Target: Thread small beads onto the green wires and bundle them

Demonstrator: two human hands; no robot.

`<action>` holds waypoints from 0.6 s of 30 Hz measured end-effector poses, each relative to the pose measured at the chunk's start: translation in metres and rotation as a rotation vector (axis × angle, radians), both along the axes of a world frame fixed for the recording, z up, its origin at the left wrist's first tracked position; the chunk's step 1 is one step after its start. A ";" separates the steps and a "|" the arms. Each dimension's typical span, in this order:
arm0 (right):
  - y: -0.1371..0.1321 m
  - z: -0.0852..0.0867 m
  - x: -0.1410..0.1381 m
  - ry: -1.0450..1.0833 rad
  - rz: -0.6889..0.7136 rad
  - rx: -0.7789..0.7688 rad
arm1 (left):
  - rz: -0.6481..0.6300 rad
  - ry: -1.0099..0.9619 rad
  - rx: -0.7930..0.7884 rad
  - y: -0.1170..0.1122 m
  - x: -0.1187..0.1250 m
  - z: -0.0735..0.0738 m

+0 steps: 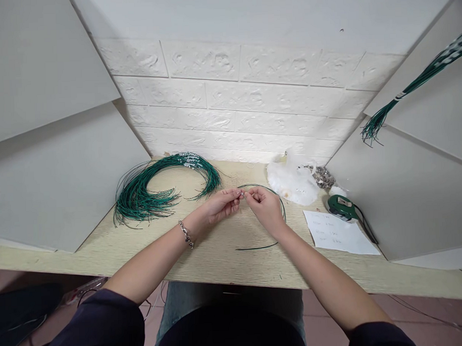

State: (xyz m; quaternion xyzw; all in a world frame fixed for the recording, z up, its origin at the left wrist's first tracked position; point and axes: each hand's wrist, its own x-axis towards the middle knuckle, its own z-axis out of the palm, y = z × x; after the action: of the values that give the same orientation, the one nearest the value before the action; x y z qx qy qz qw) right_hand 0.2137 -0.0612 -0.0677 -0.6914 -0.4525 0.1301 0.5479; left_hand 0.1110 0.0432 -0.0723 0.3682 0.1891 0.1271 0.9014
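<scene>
My left hand point(221, 204) and my right hand point(265, 205) meet over the middle of the wooden table point(203, 259). Both pinch the end of one thin green cord point(281, 207), which loops round the right hand and trails back to the table. A tiny pale bead shows between the fingertips. A bracelet sits on my left wrist. To the left lies a curved bundle of green cords point(148, 188) with white beads on its far part.
A white plastic bag point(294, 183) with small silvery pieces beside it lies at the back right. A green tool with a black cable point(342, 207) and a sheet of paper point(339, 232) lie to the right. More beaded green cords point(410, 88) hang on the right panel.
</scene>
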 end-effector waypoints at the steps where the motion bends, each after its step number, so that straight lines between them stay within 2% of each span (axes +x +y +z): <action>1: 0.000 0.000 0.000 -0.001 -0.003 0.001 | -0.001 0.002 0.014 0.000 0.000 0.001; 6: 0.000 0.000 0.000 -0.013 -0.018 -0.001 | 0.004 0.021 0.168 0.000 0.000 0.002; 11: 0.000 -0.001 0.000 -0.015 -0.050 0.011 | 0.087 0.030 0.332 -0.003 0.001 -0.003; 18: 0.004 -0.010 0.000 0.094 -0.006 0.051 | 0.215 0.017 0.344 -0.012 0.006 -0.006</action>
State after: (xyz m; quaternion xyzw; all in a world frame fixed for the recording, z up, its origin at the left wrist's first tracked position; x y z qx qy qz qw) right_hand 0.2137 -0.0571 -0.0778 -0.6716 -0.4275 0.1491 0.5865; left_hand 0.1175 0.0317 -0.0782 0.4956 0.2105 0.2498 0.8048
